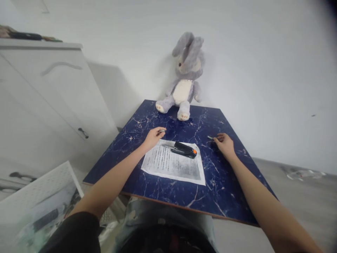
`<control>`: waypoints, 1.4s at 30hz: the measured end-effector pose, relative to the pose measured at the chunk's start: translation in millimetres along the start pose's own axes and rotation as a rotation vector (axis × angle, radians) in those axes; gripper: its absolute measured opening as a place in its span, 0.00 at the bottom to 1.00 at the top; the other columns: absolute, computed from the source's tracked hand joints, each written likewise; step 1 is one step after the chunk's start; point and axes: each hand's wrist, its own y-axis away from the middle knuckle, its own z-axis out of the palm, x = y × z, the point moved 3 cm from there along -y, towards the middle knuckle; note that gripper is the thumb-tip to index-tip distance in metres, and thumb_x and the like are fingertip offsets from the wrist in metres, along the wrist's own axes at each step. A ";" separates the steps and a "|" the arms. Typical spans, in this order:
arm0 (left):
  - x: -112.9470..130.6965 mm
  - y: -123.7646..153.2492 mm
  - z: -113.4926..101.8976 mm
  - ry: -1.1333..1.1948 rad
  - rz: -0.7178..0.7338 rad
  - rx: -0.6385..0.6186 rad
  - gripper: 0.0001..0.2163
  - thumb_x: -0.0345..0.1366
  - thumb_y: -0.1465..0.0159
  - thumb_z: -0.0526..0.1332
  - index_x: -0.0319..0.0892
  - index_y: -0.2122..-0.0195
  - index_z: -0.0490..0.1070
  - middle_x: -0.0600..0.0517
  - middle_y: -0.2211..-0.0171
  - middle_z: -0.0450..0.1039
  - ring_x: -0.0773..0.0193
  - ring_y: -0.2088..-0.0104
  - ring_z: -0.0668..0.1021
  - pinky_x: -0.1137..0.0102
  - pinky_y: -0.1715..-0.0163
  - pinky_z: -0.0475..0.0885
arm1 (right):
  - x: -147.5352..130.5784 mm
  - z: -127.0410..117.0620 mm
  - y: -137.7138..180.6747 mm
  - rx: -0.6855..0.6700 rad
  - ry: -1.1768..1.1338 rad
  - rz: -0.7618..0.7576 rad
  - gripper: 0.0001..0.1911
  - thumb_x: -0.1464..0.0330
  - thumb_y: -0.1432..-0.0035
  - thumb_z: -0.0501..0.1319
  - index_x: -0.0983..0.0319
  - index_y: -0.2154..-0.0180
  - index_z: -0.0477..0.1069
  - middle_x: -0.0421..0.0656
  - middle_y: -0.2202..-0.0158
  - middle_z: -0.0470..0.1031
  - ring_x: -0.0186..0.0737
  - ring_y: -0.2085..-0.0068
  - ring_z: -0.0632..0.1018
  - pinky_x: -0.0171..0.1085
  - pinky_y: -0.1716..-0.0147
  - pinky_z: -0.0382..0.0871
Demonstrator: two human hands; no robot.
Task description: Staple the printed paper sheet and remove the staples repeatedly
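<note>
A black stapler point(184, 150) with an orange patch on its rear end lies on a printed sheet of paper point(171, 168). A thin light-coloured part juts out to the left of the stapler's body; its details are blurred. My left hand point(154, 137), just beyond the sheet's upper left corner, pinches a small pale grey-green piece point(161, 131) between thumb and fingers. To the right of the sheet, my right hand point(225, 144) is closed on a small pale strip point(210, 137) whose end sticks out leftward. Both pieces are too small to name.
A grey plush rabbit point(183, 91) sits at the far edge of the blue marbled table point(184, 193), against the wall. White cabinets point(52, 91) stand at the left. Below them is a white perforated basket point(50, 182) with things inside. A clear object point(305, 174) lies at the far right.
</note>
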 end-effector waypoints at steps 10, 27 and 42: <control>17.5 13.1 9.9 -0.146 0.148 -0.177 0.07 0.32 0.30 0.62 0.42 0.54 0.80 0.49 0.57 0.83 0.62 0.56 0.82 0.67 0.51 0.74 | 1.1 -0.4 0.3 -0.060 0.067 -0.059 0.17 0.58 0.52 0.62 0.61 0.63 0.76 0.47 0.66 0.78 0.44 0.66 0.76 0.46 0.59 0.72; 18.9 23.1 23.3 -0.518 0.347 -0.517 0.09 0.36 0.27 0.58 0.45 0.58 0.80 0.49 0.61 0.81 0.56 0.53 0.78 0.61 0.49 0.66 | -8.5 -2.1 2.2 -0.124 0.108 -0.069 0.14 0.62 0.50 0.60 0.61 0.63 0.77 0.47 0.65 0.78 0.45 0.65 0.76 0.46 0.58 0.71; 17.9 13.6 8.0 -0.401 0.299 -0.571 0.10 0.36 0.30 0.64 0.49 0.50 0.81 0.51 0.55 0.83 0.56 0.54 0.79 0.60 0.48 0.66 | -38.7 -15.9 8.9 0.027 0.129 -0.150 0.08 0.66 0.47 0.60 0.60 0.63 0.74 0.46 0.66 0.74 0.45 0.65 0.75 0.46 0.57 0.71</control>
